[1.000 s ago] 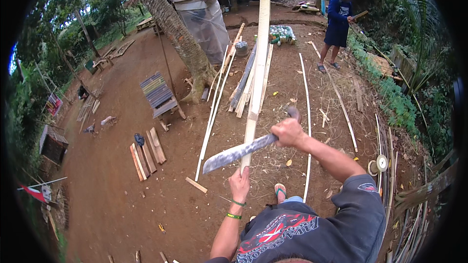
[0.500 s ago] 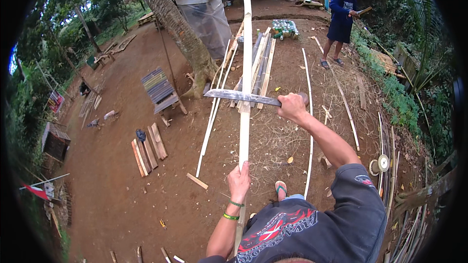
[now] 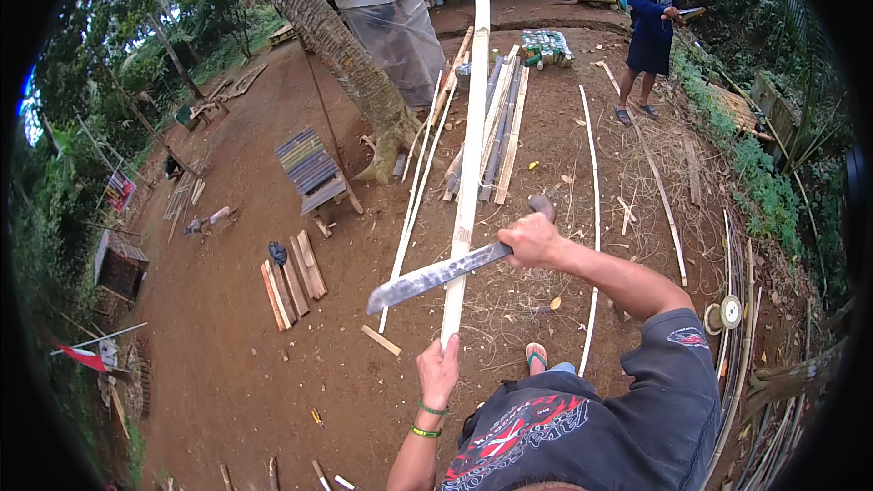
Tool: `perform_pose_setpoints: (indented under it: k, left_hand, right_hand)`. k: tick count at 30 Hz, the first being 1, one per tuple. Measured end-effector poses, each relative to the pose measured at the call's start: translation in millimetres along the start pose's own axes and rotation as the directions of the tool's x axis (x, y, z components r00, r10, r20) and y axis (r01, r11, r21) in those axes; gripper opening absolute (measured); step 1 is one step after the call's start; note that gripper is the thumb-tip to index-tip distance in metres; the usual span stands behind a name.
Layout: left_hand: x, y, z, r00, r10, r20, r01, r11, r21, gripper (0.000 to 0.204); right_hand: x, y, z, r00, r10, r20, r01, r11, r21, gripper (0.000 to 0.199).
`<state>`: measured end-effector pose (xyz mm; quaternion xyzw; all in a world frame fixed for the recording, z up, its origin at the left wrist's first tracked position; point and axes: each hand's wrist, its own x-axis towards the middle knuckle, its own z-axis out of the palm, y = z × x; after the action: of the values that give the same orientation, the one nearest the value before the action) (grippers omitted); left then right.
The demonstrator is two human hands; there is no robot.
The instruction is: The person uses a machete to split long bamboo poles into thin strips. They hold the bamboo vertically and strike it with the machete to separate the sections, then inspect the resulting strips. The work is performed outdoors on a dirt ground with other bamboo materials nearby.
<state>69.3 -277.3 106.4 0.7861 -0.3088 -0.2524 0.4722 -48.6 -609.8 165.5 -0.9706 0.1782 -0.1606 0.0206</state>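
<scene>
A long pale bamboo strip (image 3: 472,136) points away from me, its far end raised. My left hand (image 3: 438,373) is closed around its near part, with the thumb along the top. In my right hand (image 3: 531,241) is a machete (image 3: 435,279), its dark curved handle end showing past the fist. The blade lies across the strip a little beyond my left hand, its tip angled down to the left. A darker band, perhaps a bamboo node, marks the strip just above the blade. Whether the edge cuts into the strip, I cannot tell.
Bamboo slats (image 3: 509,132) lie in a pile ahead, beside a leaning tree trunk (image 3: 336,55). Short boards (image 3: 296,282) and a small slatted stand (image 3: 314,164) are at left. At right are long strips (image 3: 593,218), a spool (image 3: 725,313) and a standing person (image 3: 650,27).
My right hand has drawn the machete down along the strip toward my left hand, and its tip has swung lower. The strip's far end leans further right. The view has shifted slightly.
</scene>
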Motion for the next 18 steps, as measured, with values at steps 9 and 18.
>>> perform_pose_setpoints:
  k: [9, 18]
  left_hand:
    - [-41.0, -13.9, 6.1, 0.992, -0.124, -0.013, 0.124, 0.992, 0.014, 0.039]
    - [-64.1, -7.3, 7.2, 0.998, -0.032, -0.057, 0.045, 0.971, 0.237, 0.038]
  right_hand:
    - [9.3, 59.6, -17.1, 0.925, 0.369, 0.088, -0.376, 0.923, 0.085, 0.017]
    - [52.0, 194.8, -26.6, 0.757, 0.637, 0.146, -0.651, 0.753, 0.089, 0.019]
